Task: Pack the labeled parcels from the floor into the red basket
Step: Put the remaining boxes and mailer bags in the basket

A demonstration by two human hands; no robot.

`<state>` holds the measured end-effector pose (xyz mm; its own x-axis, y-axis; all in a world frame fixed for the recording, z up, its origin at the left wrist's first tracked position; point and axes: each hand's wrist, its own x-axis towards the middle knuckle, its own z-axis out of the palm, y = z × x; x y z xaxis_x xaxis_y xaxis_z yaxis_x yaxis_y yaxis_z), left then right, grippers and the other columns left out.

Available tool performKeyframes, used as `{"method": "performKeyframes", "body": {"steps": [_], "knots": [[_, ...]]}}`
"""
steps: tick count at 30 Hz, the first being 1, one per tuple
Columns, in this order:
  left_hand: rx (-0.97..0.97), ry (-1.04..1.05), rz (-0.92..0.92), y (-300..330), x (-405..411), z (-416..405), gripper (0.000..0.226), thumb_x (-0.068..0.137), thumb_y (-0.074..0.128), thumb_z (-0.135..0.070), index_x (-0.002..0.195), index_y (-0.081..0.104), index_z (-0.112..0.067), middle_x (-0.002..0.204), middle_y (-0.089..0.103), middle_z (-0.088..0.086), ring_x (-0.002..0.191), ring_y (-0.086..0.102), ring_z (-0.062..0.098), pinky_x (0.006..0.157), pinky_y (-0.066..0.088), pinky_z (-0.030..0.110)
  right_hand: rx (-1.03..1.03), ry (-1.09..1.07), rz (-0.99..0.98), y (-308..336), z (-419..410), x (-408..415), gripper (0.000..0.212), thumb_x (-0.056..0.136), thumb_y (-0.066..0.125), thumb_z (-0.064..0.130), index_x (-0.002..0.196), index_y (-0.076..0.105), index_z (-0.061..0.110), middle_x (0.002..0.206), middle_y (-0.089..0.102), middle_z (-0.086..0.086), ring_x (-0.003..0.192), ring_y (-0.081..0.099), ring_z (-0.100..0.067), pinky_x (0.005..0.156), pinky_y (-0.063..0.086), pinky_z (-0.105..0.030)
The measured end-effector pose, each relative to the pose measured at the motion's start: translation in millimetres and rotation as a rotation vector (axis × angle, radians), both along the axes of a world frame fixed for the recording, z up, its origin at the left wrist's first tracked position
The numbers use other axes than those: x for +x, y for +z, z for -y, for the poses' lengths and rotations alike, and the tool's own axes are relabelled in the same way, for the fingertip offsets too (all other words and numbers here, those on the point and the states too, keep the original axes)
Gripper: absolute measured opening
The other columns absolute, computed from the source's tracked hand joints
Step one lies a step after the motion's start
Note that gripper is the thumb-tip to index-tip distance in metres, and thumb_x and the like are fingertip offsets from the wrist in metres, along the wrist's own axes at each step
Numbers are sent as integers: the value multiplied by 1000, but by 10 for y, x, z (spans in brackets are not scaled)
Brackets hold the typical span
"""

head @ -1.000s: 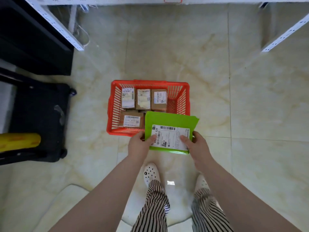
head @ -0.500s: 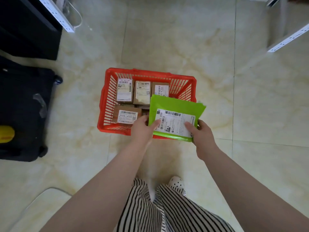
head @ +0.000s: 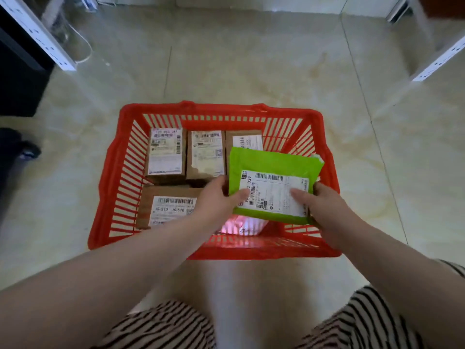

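A red slatted basket [head: 110, 187] stands on the tiled floor in front of me. Several brown cardboard parcels with white labels lie in it: three in a back row [head: 166, 154] and one at the front left [head: 166, 207]. A green flat mailer parcel [head: 271, 162] with a white barcode label is held low over the basket's right half. My left hand [head: 216, 200] pinches its left edge, thumb on the label. My right hand [head: 324, 207] grips its right edge, thumb on top. Under the mailer a pale wrapped parcel [head: 244, 225] shows partly.
White shelf uprights stand at the back left [head: 37, 34] and back right [head: 437, 61]. A black case [head: 15, 152] sits at the left edge. A white cable [head: 85, 46] loops on the floor by the left shelf. My striped trouser legs [head: 161, 326] fill the bottom.
I have bent closer and both hands have carried the green mailer forward and down, from the basket's near rim to low inside its right half.
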<state>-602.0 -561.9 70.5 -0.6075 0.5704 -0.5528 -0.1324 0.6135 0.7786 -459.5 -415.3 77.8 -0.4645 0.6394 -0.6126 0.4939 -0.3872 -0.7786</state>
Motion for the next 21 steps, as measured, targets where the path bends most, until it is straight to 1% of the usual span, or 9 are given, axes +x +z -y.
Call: {"method": "performKeyframes", "body": {"steps": [3, 5, 6, 10, 12, 15, 16, 18, 21], "knots": [[-47, -45, -38, -17, -103, -25, 39, 88, 67, -34, 123, 58, -18, 113, 68, -4, 97, 65, 15, 84, 52, 32, -120, 37, 32, -58, -69, -143, 21, 95, 55, 6, 116, 60, 10, 97, 69, -3, 78, 66, -13, 56, 54, -24], [-80, -64, -80, -4, -100, -40, 41, 88, 66, -36, 123, 57, -17, 112, 66, -4, 95, 62, 15, 81, 49, 30, -120, 61, 26, -42, -127, -203, 21, 96, 55, 6, 116, 59, 11, 95, 68, -3, 74, 65, -11, 47, 52, -18], [-100, -78, -89, 23, -100, -55, 41, 88, 66, -37, 123, 56, -17, 113, 66, -3, 94, 60, 14, 81, 48, 30, -118, 76, 35, -16, -151, -225, 20, 96, 55, 6, 115, 59, 12, 95, 68, -3, 74, 65, -11, 47, 52, -18], [-193, -159, -55, 99, -42, -8, 38, 88, 67, -32, 123, 59, -20, 117, 67, -4, 95, 61, 14, 82, 49, 29, -205, 167, 152, 20, -164, -137, 21, 93, 57, 2, 111, 63, 10, 107, 70, -9, 88, 67, -22, 77, 53, -38], [-256, -211, -50, 43, -19, 46, 37, 86, 70, -29, 121, 60, -21, 120, 68, 0, 94, 64, 15, 78, 52, 30, -272, 233, 242, -57, -102, -77, 23, 90, 59, -4, 108, 64, 8, 103, 70, -10, 89, 66, -24, 80, 52, -42], [-329, -288, -67, -85, -13, 58, 36, 84, 73, -29, 117, 62, -20, 119, 69, 1, 88, 61, 13, 64, 46, 22, -338, 257, 322, -258, -63, -85, 22, 88, 59, -10, 104, 62, 5, 98, 69, -12, 86, 64, -25, 78, 51, -44], [-355, -305, -80, -112, -12, 39, 35, 84, 72, -29, 116, 62, -18, 118, 69, 2, 89, 61, 14, 65, 46, 22, -350, 253, 344, -347, -74, -101, 21, 88, 59, -10, 103, 62, 4, 101, 68, -14, 86, 64, -27, 78, 51, -45], [-402, -351, -116, -162, -7, -11, 36, 86, 70, -31, 118, 63, -17, 119, 68, 4, 99, 64, 19, 76, 49, 27, -349, 269, 393, -492, -107, -141, 22, 87, 61, -9, 105, 61, 2, 110, 67, -17, 94, 65, -31, 82, 53, -48], [-453, -403, -114, -251, 6, -42, 43, 89, 66, -34, 127, 57, -17, 126, 65, 6, 112, 63, 25, 90, 50, 33, -314, 330, 478, -723, -184, -187, 39, 82, 66, -8, 119, 59, 1, 127, 62, -18, 118, 58, -36, 103, 43, -56]]}}
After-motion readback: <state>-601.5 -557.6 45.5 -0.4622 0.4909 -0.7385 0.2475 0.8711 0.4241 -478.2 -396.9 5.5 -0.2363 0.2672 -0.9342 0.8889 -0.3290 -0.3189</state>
